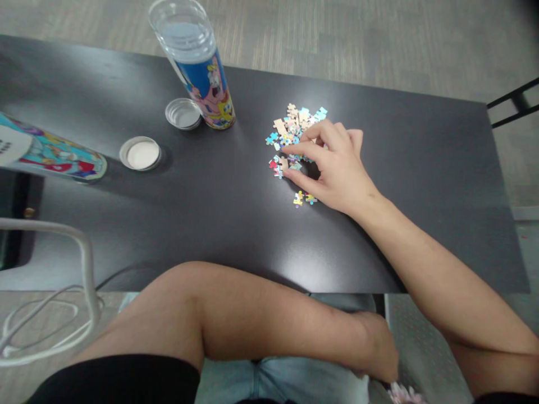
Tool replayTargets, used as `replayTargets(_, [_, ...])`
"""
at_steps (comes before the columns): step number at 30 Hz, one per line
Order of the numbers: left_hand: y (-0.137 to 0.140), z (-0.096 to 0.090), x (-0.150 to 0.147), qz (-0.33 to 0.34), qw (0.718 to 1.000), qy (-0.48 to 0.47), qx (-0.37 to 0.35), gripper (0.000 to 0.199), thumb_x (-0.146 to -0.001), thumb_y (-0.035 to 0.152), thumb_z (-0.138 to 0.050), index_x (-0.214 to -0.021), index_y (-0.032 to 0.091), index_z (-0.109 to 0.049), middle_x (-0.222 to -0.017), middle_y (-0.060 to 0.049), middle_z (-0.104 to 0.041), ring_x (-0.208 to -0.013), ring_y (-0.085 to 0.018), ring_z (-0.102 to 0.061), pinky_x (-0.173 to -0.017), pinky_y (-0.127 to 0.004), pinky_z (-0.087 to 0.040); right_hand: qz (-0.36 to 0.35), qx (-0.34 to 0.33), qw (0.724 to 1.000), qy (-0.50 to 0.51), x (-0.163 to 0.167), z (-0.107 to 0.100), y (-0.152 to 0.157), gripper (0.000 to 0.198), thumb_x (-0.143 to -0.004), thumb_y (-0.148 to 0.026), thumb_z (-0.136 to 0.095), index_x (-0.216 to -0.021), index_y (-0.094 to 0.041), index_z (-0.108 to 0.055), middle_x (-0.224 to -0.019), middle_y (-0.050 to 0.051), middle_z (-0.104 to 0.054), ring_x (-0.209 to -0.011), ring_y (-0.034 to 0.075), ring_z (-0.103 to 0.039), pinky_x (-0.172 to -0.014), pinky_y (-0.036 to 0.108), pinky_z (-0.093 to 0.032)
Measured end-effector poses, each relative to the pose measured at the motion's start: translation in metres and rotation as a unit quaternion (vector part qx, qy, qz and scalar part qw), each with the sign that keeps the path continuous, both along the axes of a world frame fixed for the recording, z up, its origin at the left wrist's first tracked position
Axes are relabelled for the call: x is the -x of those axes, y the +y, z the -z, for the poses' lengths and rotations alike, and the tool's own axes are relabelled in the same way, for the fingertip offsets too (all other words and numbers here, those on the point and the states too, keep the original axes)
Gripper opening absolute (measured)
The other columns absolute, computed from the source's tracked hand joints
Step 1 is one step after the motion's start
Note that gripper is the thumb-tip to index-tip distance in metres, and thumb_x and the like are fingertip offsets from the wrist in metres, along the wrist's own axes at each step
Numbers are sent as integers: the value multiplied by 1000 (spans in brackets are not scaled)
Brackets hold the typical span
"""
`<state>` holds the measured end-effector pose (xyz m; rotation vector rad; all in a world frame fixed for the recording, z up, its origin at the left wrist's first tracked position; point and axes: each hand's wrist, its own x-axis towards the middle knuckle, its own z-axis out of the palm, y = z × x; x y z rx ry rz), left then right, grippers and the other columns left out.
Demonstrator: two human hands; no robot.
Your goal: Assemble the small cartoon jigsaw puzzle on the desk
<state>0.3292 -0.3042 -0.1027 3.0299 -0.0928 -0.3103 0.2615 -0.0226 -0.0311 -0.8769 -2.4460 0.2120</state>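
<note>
My right hand [337,163] reaches over a small heap of jigsaw puzzle pieces [290,128] on the dark table. Its thumb and index finger are spread apart, with a tan puzzle piece [283,164] by the thumb tip. The other fingers cover part of the heap. Two yellowish puzzle pieces lie apart below it, one of them a loose piece [298,198]. Across my lap, off the table's front edge, rests my left hand [377,345]; its fingers are mostly hidden.
A clear-topped cartoon tube [214,90] stands at the back, beside a metal lid [183,114]. Another lid [141,154] lies near a second cartoon tube [63,154] at the left. A white cable [86,264] curves at lower left. The dark table [421,168] ends before carpet.
</note>
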Motion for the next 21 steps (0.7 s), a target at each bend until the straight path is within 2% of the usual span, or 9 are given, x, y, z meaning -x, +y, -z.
replayTargets(2, [0,2,-4,26,999,-5,38,14,-110,74,-91,-120,83,-91,-81,14,-78,-40,-14,-6,-43,-33,-32,5,1,1000,2,3,-1,0,20,-124,-29,-79,-138,-31,-93,-146,15,-85,-130,42,-76,-115,63,-48])
replayTargets(4, [-1,4,-6,41,997,-13,70,2,-107,66,-98,-105,65,-96,-67,10,-61,-39,-15,-6,-42,-34,-32,7,19,1000,-14,4,-4,0,17,-125,-29,-79,-134,-30,-94,-147,16,-86,-132,43,-76,-117,64,-48])
replayTargets(6, [-2,6,-7,38,996,-23,82,19,-105,63,-100,-91,52,-92,-55,10,-36,-38,-17,-2,-41,-35,-31,15,40,999,-26,5,-8,1,15,-125,-32,-80,-134,-30,-92,-148,15,-86,-136,44,-76,-119,63,-48])
replayTargets(7, [-2,7,-7,35,996,-27,83,24,-104,62,-101,-87,50,-90,-53,10,-26,-38,-17,0,-40,-35,-31,20,49,998,-28,5,-9,1,14,-124,-33,-81,-134,-31,-91,-148,14,-86,-137,45,-76,-120,63,-48])
replayTargets(9, [-3,8,-7,29,995,-37,85,28,-103,63,-101,-83,49,-88,-52,11,-16,-38,-17,4,-41,-34,-30,26,61,998,-22,4,-11,1,11,-122,-32,-82,-130,-30,-89,-141,12,-87,-135,44,-76,-121,62,-47])
replayTargets(13, [-4,10,-9,21,995,-38,92,42,-99,63,-105,-73,44,-79,-49,11,-14,-35,-18,3,-38,-35,-27,-42,103,994,12,3,-15,-5,12,-124,-34,-78,-120,-31,-89,-122,6,-90,-118,35,-79,-121,59,-47])
replayTargets(16, [-6,12,-14,16,995,-49,90,49,-95,66,-106,-68,40,-75,-53,11,-16,-37,-17,2,-39,-36,-23,-117,109,986,53,3,-21,-14,19,-127,-40,-79,-117,-32,-92,-123,4,-92,-117,32,-82,-121,58,-47])
replayTargets(19, [-8,12,-18,18,995,-68,66,48,-95,66,-103,-67,40,-76,-56,10,-22,-37,-16,0,-40,-35,-23,-206,103,973,18,2,-26,-16,22,-131,-40,-77,-120,-37,-95,-126,0,-96,-120,30,-84,-121,59,-49])
replayTargets(21, [-7,9,-17,21,996,-66,58,36,-98,63,-101,-73,45,-82,-55,10,-22,-36,-16,-1,-38,-35,-26,-269,108,957,1,-2,-28,-12,25,-131,-31,-70,-128,-38,-94,-128,-1,-97,-115,27,-86,-117,57,-54])
